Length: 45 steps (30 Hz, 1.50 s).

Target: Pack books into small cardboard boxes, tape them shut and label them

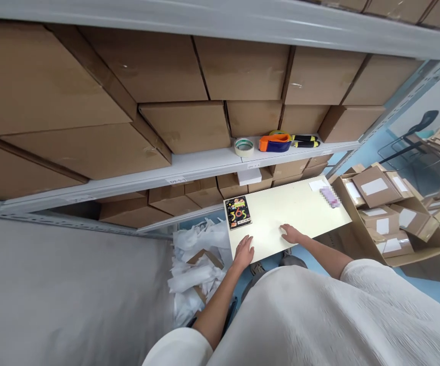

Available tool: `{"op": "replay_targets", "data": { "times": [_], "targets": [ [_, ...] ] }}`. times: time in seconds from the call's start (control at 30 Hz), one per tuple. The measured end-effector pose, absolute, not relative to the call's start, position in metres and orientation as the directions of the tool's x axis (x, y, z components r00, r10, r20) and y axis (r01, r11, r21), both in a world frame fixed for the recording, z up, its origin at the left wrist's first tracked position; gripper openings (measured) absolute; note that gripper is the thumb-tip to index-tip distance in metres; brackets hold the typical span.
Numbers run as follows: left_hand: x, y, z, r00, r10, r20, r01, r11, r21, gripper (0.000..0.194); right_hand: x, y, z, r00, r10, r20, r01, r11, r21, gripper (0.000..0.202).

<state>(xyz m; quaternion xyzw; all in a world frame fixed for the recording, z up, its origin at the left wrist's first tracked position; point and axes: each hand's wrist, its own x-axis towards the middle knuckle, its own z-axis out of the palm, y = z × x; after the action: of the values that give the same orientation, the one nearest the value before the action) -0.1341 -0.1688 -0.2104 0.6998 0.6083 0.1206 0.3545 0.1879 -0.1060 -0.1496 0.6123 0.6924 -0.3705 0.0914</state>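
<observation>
Over the near left part of a pale yellow tabletop (273, 213) is my left hand (244, 252), fingers spread and holding nothing. Just beyond it lies a black booklet or flat box (238, 212) with colourful "365" lettering. My right hand (290, 234) is at the table's near side with its fingers stretched out, also holding nothing. Whether either hand rests on the surface I cannot tell. At the far right end lie a white sheet (316, 185) and a purple item (330, 196), which is blurred out.
Shelves of cardboard boxes (242, 71) rise behind the table. A tape roll (244, 147), an orange and blue tape dispenser (275, 143) and yellow-black handled tools (305, 144) sit on one shelf. White packing material (200, 269) is piled left; a large carton of small boxes (385, 213) stands right.
</observation>
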Motion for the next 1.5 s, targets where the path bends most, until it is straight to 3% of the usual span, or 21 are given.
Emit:
{"op": "replay_targets", "data": {
  "times": [0.13, 0.23, 0.3, 0.4, 0.53, 0.67, 1.03, 1.23, 1.3, 1.37, 1.5],
  "targets": [
    [-0.121, -0.161, -0.211, 0.232, 0.947, -0.222, 0.724, -0.016, 0.690, 0.054, 0.231, -0.039, -0.083, -0.116, 0.966, -0.231, 0.924, 0.019, -0.382, 0.060],
    [-0.111, -0.160, -0.214, 0.196, 0.949, -0.248, 0.724, 0.031, 0.689, 0.051, 0.265, 0.032, -0.011, -0.104, 0.990, 0.096, 0.952, 0.127, -0.279, 0.059],
    [-0.100, -0.160, -0.214, 0.172, 0.942, -0.288, 0.729, 0.075, 0.681, 0.050, 0.282, 0.079, 0.035, -0.130, 0.968, 0.215, 0.969, 0.170, -0.181, 0.059],
    [-0.077, -0.156, -0.211, 0.159, 0.934, -0.319, 0.715, 0.114, 0.689, 0.048, 0.297, 0.133, 0.083, -0.184, 0.943, 0.279, 0.975, 0.212, -0.073, 0.061],
    [-0.050, -0.151, -0.206, 0.136, 0.941, -0.310, 0.693, 0.133, 0.708, 0.046, 0.308, 0.170, 0.103, -0.268, 0.937, 0.223, 0.963, 0.267, 0.035, 0.059],
    [-0.037, -0.156, -0.208, 0.092, 0.946, -0.312, 0.692, 0.164, 0.703, 0.045, 0.320, 0.179, 0.101, -0.333, 0.921, 0.203, 0.943, 0.328, 0.055, 0.050],
    [0.014, -0.150, -0.212, 0.047, 0.947, -0.318, 0.679, 0.203, 0.706, 0.042, 0.348, 0.192, 0.104, -0.405, 0.895, 0.185, 0.901, 0.425, -0.085, 0.040],
    [0.047, -0.138, -0.212, 0.087, 0.921, -0.380, 0.689, 0.220, 0.691, 0.041, 0.371, 0.131, 0.073, -0.321, 0.922, 0.218, 0.892, 0.372, -0.255, 0.044],
    [0.054, -0.133, -0.212, 0.100, 0.914, -0.393, 0.704, 0.214, 0.677, 0.041, 0.377, 0.099, 0.045, -0.201, 0.971, 0.133, 0.913, 0.235, -0.334, 0.045],
    [0.061, -0.129, -0.210, 0.098, 0.906, -0.412, 0.731, 0.215, 0.647, 0.041, 0.382, 0.067, 0.010, -0.064, 0.994, -0.090, 0.923, 0.025, -0.383, 0.050],
    [0.068, -0.124, -0.206, 0.086, 0.883, -0.462, 0.771, 0.235, 0.592, 0.039, 0.398, 0.017, -0.057, 0.097, 0.885, -0.455, 0.903, -0.270, -0.334, 0.046]
  ]
}}
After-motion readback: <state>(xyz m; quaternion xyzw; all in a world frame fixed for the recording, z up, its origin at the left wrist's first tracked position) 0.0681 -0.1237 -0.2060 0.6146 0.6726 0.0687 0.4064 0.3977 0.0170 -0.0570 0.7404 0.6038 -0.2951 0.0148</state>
